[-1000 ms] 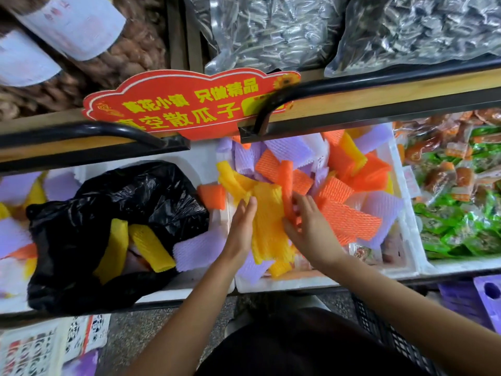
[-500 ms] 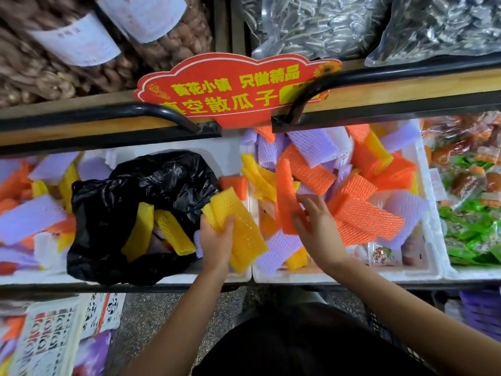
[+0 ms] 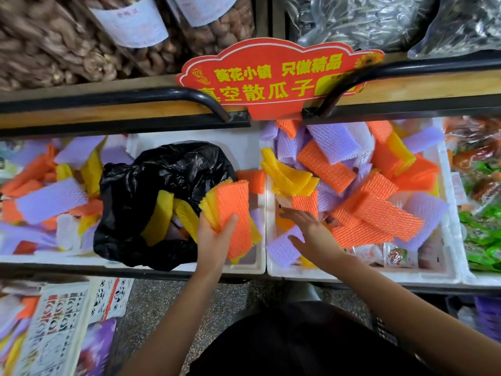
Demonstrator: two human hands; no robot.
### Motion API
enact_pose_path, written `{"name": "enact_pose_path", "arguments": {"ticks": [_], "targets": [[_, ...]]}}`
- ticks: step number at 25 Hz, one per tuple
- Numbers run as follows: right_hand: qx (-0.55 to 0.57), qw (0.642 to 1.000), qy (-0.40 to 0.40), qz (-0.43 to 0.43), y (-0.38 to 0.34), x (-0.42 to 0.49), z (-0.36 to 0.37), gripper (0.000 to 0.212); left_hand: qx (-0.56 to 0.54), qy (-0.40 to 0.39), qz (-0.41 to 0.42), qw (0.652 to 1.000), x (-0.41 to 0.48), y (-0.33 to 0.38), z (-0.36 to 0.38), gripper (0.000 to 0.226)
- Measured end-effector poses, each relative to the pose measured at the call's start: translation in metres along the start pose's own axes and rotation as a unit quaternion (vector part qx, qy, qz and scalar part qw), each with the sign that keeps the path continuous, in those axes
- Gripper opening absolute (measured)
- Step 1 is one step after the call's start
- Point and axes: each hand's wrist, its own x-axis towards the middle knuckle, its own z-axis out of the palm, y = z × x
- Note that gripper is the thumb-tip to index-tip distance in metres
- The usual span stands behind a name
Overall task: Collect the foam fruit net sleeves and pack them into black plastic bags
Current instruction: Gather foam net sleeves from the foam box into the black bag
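My left hand (image 3: pixel 215 237) grips a stack of foam net sleeves (image 3: pixel 233 213), orange on top of yellow, just right of the open black plastic bag (image 3: pixel 151 180). The bag sits in a white foam box (image 3: pixel 252 267) and holds a few yellow sleeves (image 3: pixel 160 215). My right hand (image 3: pixel 311 229) lies flat with straight fingers over the pile of orange, purple and yellow sleeves (image 3: pixel 366 213) in the right-hand white foam box (image 3: pixel 352 275), touching them and holding nothing.
More loose sleeves (image 3: pixel 48 196) fill the left box. A red sign (image 3: pixel 271 80) and black metal rails (image 3: pixel 135 96) run above the boxes. Packaged snacks (image 3: pixel 479 213) lie at the right. A white patterned crate (image 3: pixel 59 327) stands on the floor at lower left.
An orange sleeve has gone from my right hand onto the yellow stack in my left hand. My left hand stays beside the bag. My right hand has dropped back flat onto the pile.
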Motion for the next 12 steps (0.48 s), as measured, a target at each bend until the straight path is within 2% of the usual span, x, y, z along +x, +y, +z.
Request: {"name": "enact_pose_path", "arguments": {"ticks": [3,4,6,7,9,11,12], "targets": [[-0.209,0.971,-0.113,0.028,0.019,0.004,0.013,0.063,0.000,0.005,-0.003,1.000,-0.001,-0.004,-0.014,0.036],[-0.256,0.960,-0.116,0.008,0.020,0.003,0.015,0.059,-0.003,0.002,-0.009,1.000,-0.001,-0.006,-0.018,0.036],[-0.286,0.956,-0.055,-0.034,0.021,0.006,0.008,0.045,-0.007,0.003,-0.015,1.000,-0.001,-0.011,-0.023,0.038],[-0.242,0.970,0.002,-0.027,0.020,0.007,0.000,0.038,-0.006,0.006,-0.018,1.000,-0.001,-0.013,-0.024,0.038],[-0.038,0.996,0.076,0.040,0.007,0.008,-0.019,0.030,-0.012,0.012,-0.030,0.999,-0.002,-0.014,-0.022,0.035],[0.133,0.980,0.115,0.087,-0.015,0.011,-0.028,0.031,-0.028,0.003,-0.047,0.998,-0.005,-0.011,-0.012,0.028],[0.186,0.971,0.120,0.095,-0.030,0.014,-0.029,0.033,-0.043,-0.016,-0.059,0.997,-0.007,-0.008,-0.007,0.025]]}}
